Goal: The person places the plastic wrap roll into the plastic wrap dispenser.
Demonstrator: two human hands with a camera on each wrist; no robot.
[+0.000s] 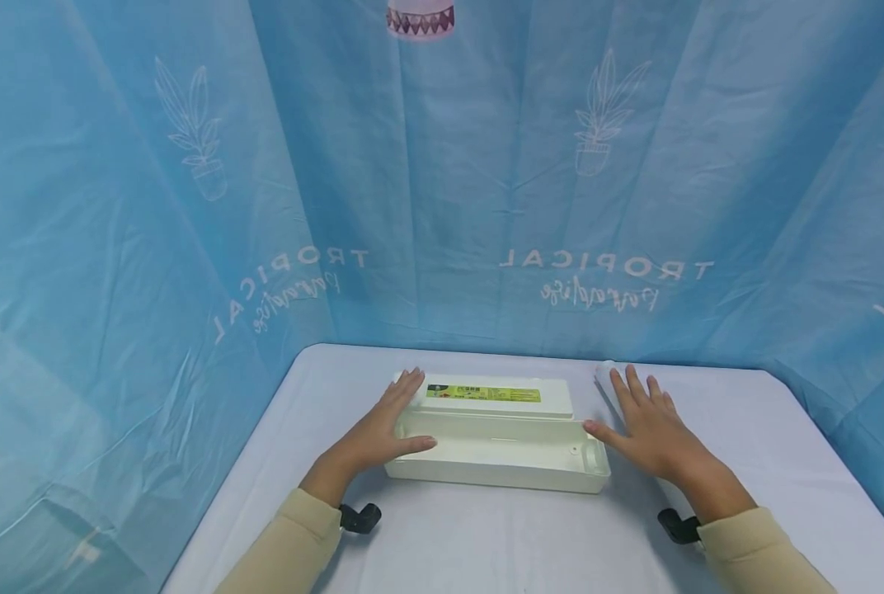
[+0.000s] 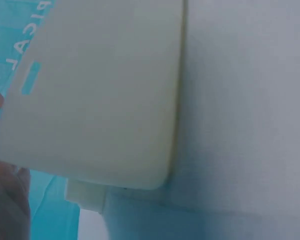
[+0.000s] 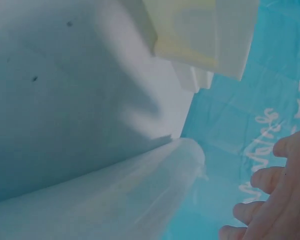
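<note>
A long white plastic box (image 1: 497,473) stands open-topped on the table, its inside showing bare. Just behind it lies a white lid (image 1: 553,403) with a yellow-green label (image 1: 483,393). My left hand (image 1: 383,433) is spread at the box's left end, thumb over the front part and fingers over the lid's left end. To the right, my right hand (image 1: 653,433) has its fingers spread, the thumb close to the box's right rim. Beneath that hand runs a whitish, film-like roll (image 3: 115,195), partly hidden by it in the head view. Neither hand grips anything.
A white cloth covers the table (image 1: 442,536). Blue printed curtains (image 1: 457,206) hang behind and along both sides. A black wrist camera (image 1: 360,518) sits at the left cuff, another black camera (image 1: 678,525) at the right.
</note>
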